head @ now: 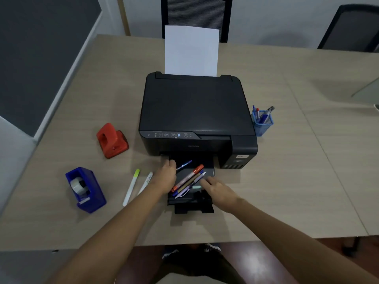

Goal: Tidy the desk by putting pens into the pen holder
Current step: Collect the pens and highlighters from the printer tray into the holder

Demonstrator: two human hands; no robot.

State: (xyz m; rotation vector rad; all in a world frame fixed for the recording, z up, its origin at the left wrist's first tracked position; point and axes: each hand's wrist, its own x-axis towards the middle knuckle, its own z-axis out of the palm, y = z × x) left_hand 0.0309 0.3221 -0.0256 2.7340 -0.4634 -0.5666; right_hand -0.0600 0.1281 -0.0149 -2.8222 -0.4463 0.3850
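Several pens lie bundled on the black printer's output tray [207, 172]: an orange marker [194, 173], a brown pen [189, 181], a dark blue pen [200, 174] and a white pen [190, 187]. My left hand [166, 176] is curled at the tray's left edge, and a blue pen [184, 165] sticks out from its fingers. My right hand [218, 192] rests on the tray's right side, fingers spread and touching the bundle's lower end. The blue mesh pen holder [263, 125] stands right of the printer with several pens in it.
A green-capped pen [131, 187] and a white pen [146, 181] lie on the desk left of my left arm. Further left are a blue tape dispenser [88, 191] and a red hole punch [111, 140]. The black printer [194, 107] with upright paper fills the desk's middle.
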